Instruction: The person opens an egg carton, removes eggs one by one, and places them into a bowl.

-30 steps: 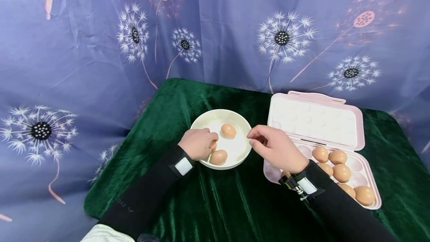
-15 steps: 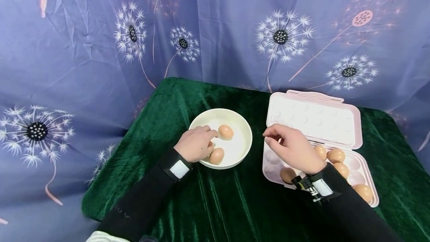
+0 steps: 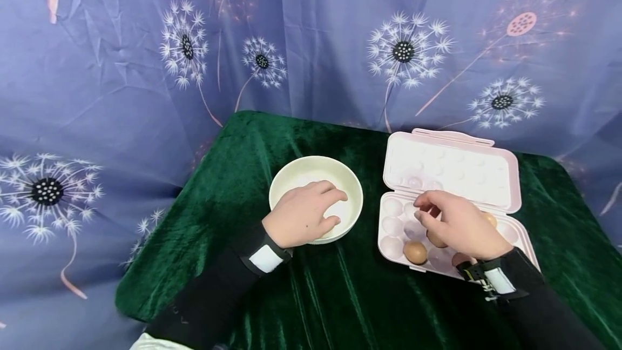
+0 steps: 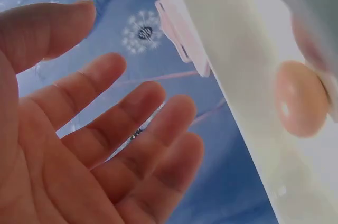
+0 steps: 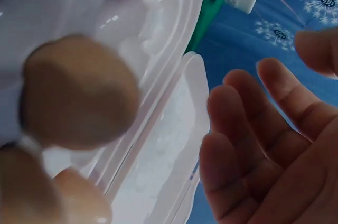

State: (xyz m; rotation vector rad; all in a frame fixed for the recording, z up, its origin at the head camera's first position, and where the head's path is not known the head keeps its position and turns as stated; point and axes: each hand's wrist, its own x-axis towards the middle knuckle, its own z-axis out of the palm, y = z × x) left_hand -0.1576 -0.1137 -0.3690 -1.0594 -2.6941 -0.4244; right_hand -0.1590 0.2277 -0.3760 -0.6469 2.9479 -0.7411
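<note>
Hovering empty-handed over an egg tray (image 3: 391, 226) and a bowl (image 3: 353, 185).
Nearest, an egg (image 3: 415, 253) sits along the tray's front; the right hand (image 3: 461, 226), thumb and fingertips apart, hangs above the tray, the left hand (image 3: 303, 214), fingers spread, above the bowl's eggs (image 4: 301, 99). A light pinch round the shell seems safest, clear of the folded-back lid (image 3: 459, 169).

Dim, soft-focus right wrist view
</note>
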